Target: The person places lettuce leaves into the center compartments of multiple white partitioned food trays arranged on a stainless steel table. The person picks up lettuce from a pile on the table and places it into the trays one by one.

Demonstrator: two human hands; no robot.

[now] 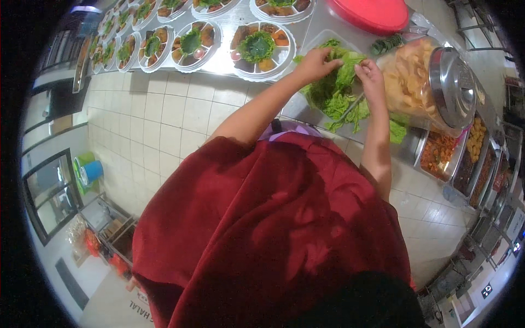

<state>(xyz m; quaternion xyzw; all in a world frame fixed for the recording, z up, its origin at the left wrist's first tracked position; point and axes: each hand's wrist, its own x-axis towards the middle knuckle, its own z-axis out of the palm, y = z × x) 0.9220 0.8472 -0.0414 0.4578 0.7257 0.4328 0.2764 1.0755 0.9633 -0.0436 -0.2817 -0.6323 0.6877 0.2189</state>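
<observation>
Both my hands are over a clear tub (306,50) heaped with green lettuce (333,101) on the metal counter. A lettuce leaf (346,71) is stretched between them. My left hand (317,66) pinches its left side. With thumb and fingers together, my right hand (372,79) grips its right edge. Loose leaves hang over the tub's near rim. Left of the tub stands a round white divided plate (290,54) with portions of food and a lettuce-lined middle.
Several similar filled plates (216,49) run along the counter leftward. Right of the tub lies a big clear jar of crackers (407,76) with a metal lid (453,85). Behind is a red round lid (372,13). Food trays (440,153) line the right side.
</observation>
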